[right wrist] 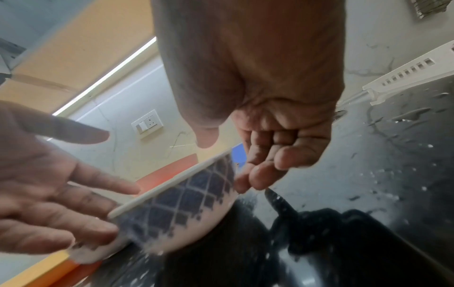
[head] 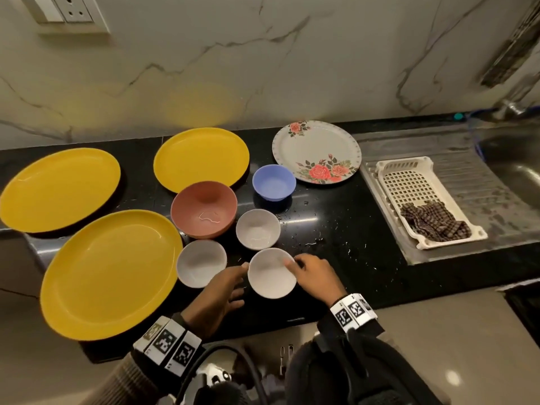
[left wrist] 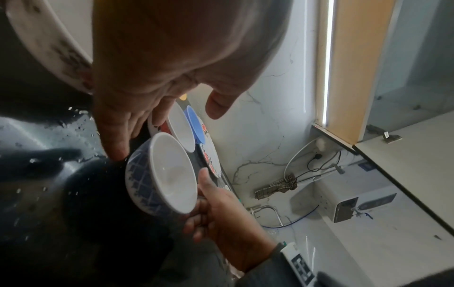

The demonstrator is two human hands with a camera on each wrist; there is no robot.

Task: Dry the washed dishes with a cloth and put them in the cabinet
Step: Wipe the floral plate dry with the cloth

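Round white bowl (head: 271, 273), blue lattice outside, held between both hands.

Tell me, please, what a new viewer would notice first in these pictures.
Three yellow plates fill the left of the black counter, with bowls between them and a rose plate at the back. At the front edge both hands meet at a white bowl: the right hand pinches its rim, the left hand is open beside it. A checked cloth lies in a white basket by the sink.
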